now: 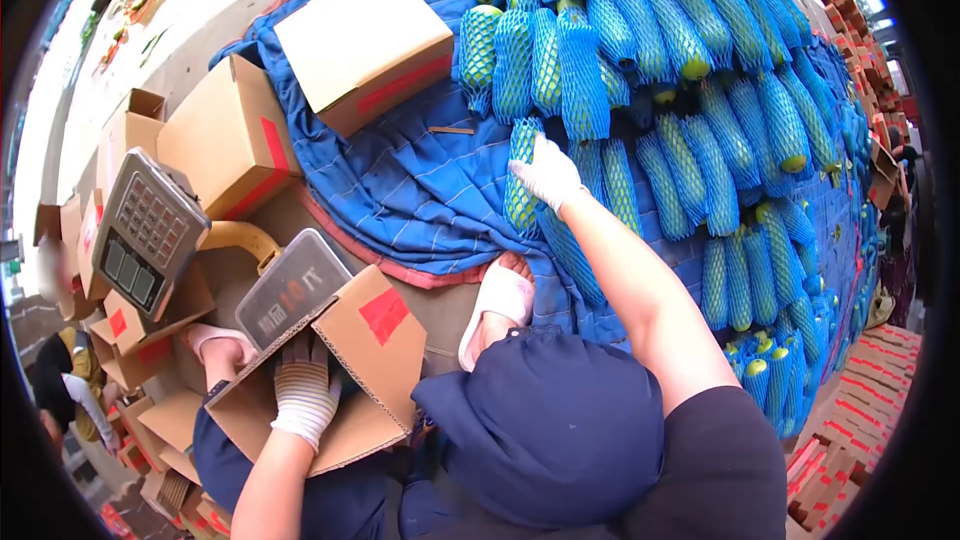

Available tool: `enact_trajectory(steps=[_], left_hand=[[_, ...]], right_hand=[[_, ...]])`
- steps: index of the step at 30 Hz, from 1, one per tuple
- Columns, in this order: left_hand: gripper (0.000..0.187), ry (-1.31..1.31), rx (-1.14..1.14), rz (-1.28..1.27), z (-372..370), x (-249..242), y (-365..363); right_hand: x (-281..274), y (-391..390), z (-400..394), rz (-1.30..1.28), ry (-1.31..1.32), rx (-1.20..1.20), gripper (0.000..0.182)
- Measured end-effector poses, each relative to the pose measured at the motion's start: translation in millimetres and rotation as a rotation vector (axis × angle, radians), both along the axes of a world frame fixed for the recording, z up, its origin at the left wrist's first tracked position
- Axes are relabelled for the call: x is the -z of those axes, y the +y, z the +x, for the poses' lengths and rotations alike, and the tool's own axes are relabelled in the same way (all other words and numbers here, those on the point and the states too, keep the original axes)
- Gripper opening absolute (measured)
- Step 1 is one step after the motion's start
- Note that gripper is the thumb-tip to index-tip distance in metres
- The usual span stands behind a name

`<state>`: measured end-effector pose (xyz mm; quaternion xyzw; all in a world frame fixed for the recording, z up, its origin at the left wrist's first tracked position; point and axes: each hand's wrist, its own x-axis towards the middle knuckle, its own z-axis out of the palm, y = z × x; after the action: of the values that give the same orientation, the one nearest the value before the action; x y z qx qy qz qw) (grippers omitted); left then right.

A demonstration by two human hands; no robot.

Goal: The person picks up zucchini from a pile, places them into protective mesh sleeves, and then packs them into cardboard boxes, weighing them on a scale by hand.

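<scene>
My right hand point(548, 175), in a white glove, is closed around a green elongated vegetable in blue netting point(521, 202), at the near-left edge of the netted rows. My left hand point(303, 395), in a striped glove, reaches into an open cardboard box point(385, 340) with a red label, which rests at my lap. Its fingers look stretched out in the box's shadow; what lies beneath them is hidden. Many more netted vegetables point(690, 175) lie in rows on a blue cloth point(410, 180).
A closed white-topped carton point(362, 40) sits on the cloth, with another carton point(230, 135) beside it. A scale with a keypad display point(148, 230) and plate point(295, 285) stands left. Stacked cartons point(860, 390) fill the right. A person point(85, 395) is at far left.
</scene>
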<state>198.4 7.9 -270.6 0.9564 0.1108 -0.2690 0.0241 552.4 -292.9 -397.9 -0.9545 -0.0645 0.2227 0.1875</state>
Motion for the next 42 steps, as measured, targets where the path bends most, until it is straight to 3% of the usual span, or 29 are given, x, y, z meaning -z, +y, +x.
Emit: enact_trajectory(steps=[2, 4, 5, 8, 9, 12, 14, 16, 17, 19, 20, 21, 22, 24, 27, 30, 31, 34, 38, 39, 40, 42], left_hand=[[0.075, 0.067, -0.033, -0.084, 5.3, 6.2, 1.8], [0.071, 0.09, 0.042, -0.055, -0.4, 23.6, 8.9], [0.065, 0.067, 0.021, -0.095, 1.5, 28.6, 14.0], [0.054, 0.069, 0.052, -0.141, 15.5, 29.2, 21.2], [0.048, 0.086, 0.093, -0.151, 19.1, 29.9, 22.7], [0.037, 0.007, 0.154, -0.101, 3.5, 41.0, 22.2], [0.035, -0.018, 0.193, -0.088, -6.4, 47.6, 21.4], [0.035, -0.005, -0.186, -0.339, -6.3, 49.5, 18.8], [0.035, 0.022, -0.165, -0.292, -0.2, 34.7, 11.7], [0.035, 0.029, -0.151, -0.276, 6.9, 26.6, 8.2], [0.036, 0.033, -0.14, -0.262, 9.0, 27.0, 8.2], [0.039, 0.029, -0.304, -0.435, -9.8, 44.9, 17.5], [0.039, 0.027, -0.305, -0.44, -21.9, 56.4, 22.8], [0.045, -0.026, -0.694, -0.824, -31.7, 64.3, 25.7], [0.052, 0.063, -0.534, -0.655, -23.3, 54.5, 18.9], [0.038, -0.029, -0.312, -0.489, -15.8, 48.4, 11.8], [0.039, -0.045, -0.348, -0.548, -14.9, 47.8, 10.8], [0.041, -0.045, -0.427, -0.628, -21.9, 60.0, 15.0], [0.046, -0.003, -0.585, -0.776, -35.7, 77.9, 30.3], [0.048, 0.009, -0.629, -0.812, -39.5, 81.6, 32.8], [0.049, 0.021, -0.676, -0.845, -43.7, 84.3, 34.5], [0.053, 0.064, -0.781, -0.9, -59.3, 80.2, 37.4]], right_hand=[[7.8, 19.5, 23.8, -0.079, -0.018, 0.066, 0.088], [-6.5, 45.8, 36.6, -0.175, -0.027, -0.043, 0.087], [-5.8, 53.5, 40.4, -0.206, -0.053, -0.086, 0.073], [-10.0, 58.1, 54.8, -0.133, -0.096, -0.178, 0.058], [-3.3, 58.9, 56.0, -0.053, -0.218, -0.136, 0.048], [17.3, 65.8, 73.3, 0.23, -0.458, -0.169, 0.059], [13.8, 76.2, 90.4, 0.257, -0.47, -0.187, 0.064], [13.1, 87.9, 107.4, 0.081, -0.533, -0.264, 0.068], [18.2, 92.4, 108.9, 0.082, -0.518, -0.257, 0.068], [19.7, 102.0, 120.1, -0.232, -0.481, -0.235, 0.074], [20.5, 110.0, 120.1, -0.237, -0.482, -0.235, 0.074], [20.0, 121.0, 116.1, -0.337, -0.369, -0.277, 0.082], [19.5, 130.7, 113.4, -0.436, -0.254, -0.32, 0.089], [16.2, 139.5, 114.7, -0.172, -0.231, -0.331, 0.092], [34.4, 141.4, 130.5, 0.117, -0.225, -0.595, 0.07], [29.9, 129.0, 115.1, 0.344, -0.529, -0.226, 0.061], [32.1, 123.2, 108.7, 0.313, -0.608, -0.107, 0.062], [46.3, 110.2, 108.5, 0.251, -0.486, -0.004, 0.068], [54.0, 132.2, 121.3, 0.27, -0.34, -0.044, 0.078], [38.0, 141.6, 125.6, 0.155, -0.212, -0.083, 0.091], [30.5, 151.1, 131.2, 0.16, -0.206, -0.091, 0.091], [31.9, 168.5, 137.5, 0.061, 0.047, 0.077, 0.106]])
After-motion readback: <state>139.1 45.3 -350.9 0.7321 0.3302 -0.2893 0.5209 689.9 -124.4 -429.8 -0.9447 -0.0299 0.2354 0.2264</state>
